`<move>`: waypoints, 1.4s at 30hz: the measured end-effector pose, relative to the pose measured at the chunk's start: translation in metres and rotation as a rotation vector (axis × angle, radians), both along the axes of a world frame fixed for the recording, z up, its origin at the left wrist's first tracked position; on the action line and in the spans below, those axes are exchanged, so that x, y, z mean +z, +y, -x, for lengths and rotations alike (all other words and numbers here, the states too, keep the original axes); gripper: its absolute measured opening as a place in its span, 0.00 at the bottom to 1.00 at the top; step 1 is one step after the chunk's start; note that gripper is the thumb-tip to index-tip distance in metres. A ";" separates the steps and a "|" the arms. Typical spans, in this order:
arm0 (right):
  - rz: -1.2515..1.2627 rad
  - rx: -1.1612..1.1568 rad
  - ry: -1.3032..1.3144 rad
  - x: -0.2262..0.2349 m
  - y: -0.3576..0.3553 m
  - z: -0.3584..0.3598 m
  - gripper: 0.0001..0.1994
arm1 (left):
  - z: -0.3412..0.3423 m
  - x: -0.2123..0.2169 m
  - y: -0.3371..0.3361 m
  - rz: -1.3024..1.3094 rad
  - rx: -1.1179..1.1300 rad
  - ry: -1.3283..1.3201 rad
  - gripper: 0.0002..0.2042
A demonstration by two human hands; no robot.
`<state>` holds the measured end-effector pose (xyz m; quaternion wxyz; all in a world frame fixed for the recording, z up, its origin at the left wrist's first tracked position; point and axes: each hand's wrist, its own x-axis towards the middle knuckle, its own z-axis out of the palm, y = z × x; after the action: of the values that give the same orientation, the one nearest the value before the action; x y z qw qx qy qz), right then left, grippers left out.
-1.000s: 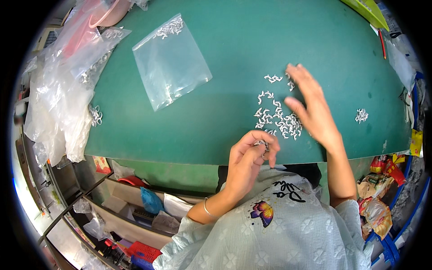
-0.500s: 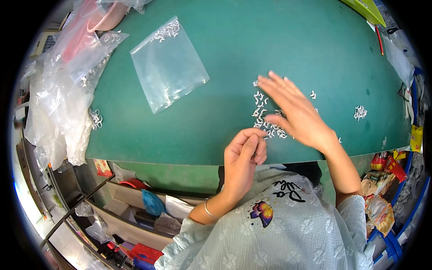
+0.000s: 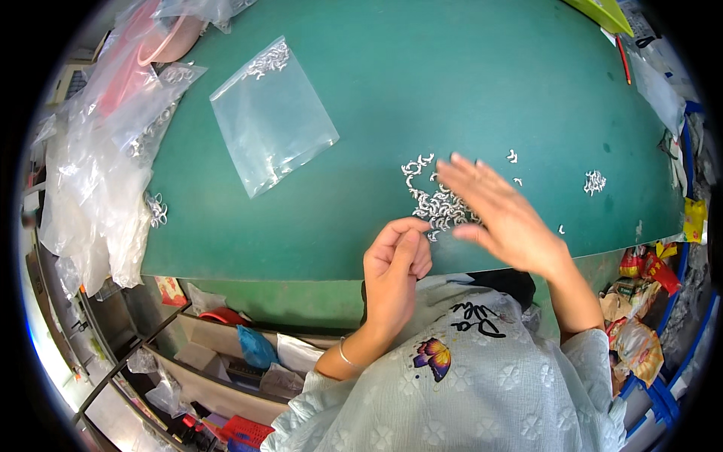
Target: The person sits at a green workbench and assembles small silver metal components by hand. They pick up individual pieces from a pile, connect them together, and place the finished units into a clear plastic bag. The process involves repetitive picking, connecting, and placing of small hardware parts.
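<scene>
Small curved silvery metal pieces (image 3: 437, 209) lie loosely heaped on the green tabletop (image 3: 361, 90), close to its front edge. Over the right side of this heap my right hand (image 3: 501, 215) is held flat, fingers stretched out and palm down, covering some pieces. My left hand (image 3: 395, 260) is closed at the near left of the heap, thumb pressed against the curled fingers; what it holds, if anything, is hidden. A clear plastic bag (image 3: 279, 124) lies flat further left, with several such pieces at its far end.
A smaller cluster of metal pieces (image 3: 594, 181) lies to the right, with a few strays between. Clear plastic bags (image 3: 98, 188) and a pink basket (image 3: 173, 41) crowd the left edge. A red pencil (image 3: 623, 60) and a yellow-green tray (image 3: 602, 15) are far right.
My right hand has drawn nearer to me across the heap, and more pieces show in a denser group to its left. My left hand stays closed. The view has shifted slightly.
</scene>
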<state>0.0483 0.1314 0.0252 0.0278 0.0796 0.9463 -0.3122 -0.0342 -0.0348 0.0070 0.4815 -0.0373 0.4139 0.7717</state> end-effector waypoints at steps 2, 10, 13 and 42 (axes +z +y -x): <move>0.192 -0.011 0.019 0.005 0.000 -0.011 0.30 | 0.000 -0.003 -0.002 -0.004 -0.023 -0.015 0.07; -0.054 -0.338 0.047 -0.010 0.017 -0.040 0.29 | -0.006 0.000 -0.001 0.006 -0.100 -0.015 0.07; 0.160 -0.209 0.057 -0.004 -0.002 -0.046 0.30 | -0.008 0.000 -0.001 0.023 -0.098 -0.015 0.07; -0.162 -0.469 0.483 -0.031 -0.024 -0.035 0.06 | -0.022 -0.008 -0.007 -0.037 -0.158 -0.044 0.10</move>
<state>0.0835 0.1071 -0.0057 -0.2758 0.2206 0.9033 -0.2436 -0.0117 -0.0418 -0.0009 0.5506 -0.0125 0.3907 0.7376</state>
